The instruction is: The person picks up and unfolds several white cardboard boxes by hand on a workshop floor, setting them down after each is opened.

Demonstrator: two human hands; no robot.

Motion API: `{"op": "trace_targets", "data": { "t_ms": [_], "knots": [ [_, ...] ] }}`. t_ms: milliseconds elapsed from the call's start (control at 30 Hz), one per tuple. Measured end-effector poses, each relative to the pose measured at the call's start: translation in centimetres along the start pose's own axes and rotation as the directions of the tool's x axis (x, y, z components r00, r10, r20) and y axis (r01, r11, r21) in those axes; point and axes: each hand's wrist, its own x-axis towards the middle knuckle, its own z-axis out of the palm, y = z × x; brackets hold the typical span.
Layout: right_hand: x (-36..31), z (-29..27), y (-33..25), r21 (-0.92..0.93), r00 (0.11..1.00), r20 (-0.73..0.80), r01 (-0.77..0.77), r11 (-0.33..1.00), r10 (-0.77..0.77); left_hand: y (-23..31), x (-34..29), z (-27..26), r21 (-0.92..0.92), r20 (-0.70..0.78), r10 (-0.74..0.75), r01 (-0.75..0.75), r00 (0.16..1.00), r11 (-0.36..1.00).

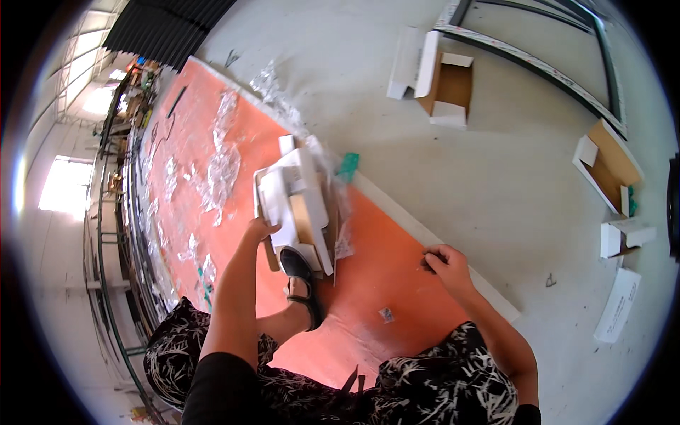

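My left hand [263, 229] is closed on the near left edge of a stack of flattened and folded white-and-brown cardboard boxes [294, 188]. The stack lies on the orange sheet [397, 283], and clear plastic wrap [341, 219] hangs along its right side. My dark sandal [296, 263] is up against the stack's near end. Off to the right, my right hand [450, 267] hovers by the sheet's pale edge with its fingers curled. Something small and dark shows under those fingertips, too unclear to name.
Crumpled plastic film [221, 173] litters the sheet's left part. Open boxes [450, 88] [608, 166] lie on the grey floor, with a white carton [618, 304] at far right. A wrapped frame [531, 60] lies at upper right; metal racks [106, 234] line the left.
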Motion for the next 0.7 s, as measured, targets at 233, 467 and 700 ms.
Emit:
{"op": "trace_targets", "data": {
  "t_ms": [233,467,700],
  "knots": [
    [-1.3,-1.3,-3.0,0.085,0.987,-0.142,0.095,0.992,-0.082,20.6,-9.8,-6.4,0.194,-0.872,0.357,-0.434,0.334,0.880],
    [-4.2,1.9,2.1,0.240,0.989,-0.142,0.067,0.968,-0.033,40.8,-12.2,-1.4,0.070,-0.657,0.651,-0.829,0.380,0.555],
    [-8.3,0.9,0.6,0.213,0.992,-0.112,0.089,0.973,-0.066,45.3,-13.1,0.4,-0.690,-0.505,0.572,-0.700,0.647,0.183]
  ]
}}
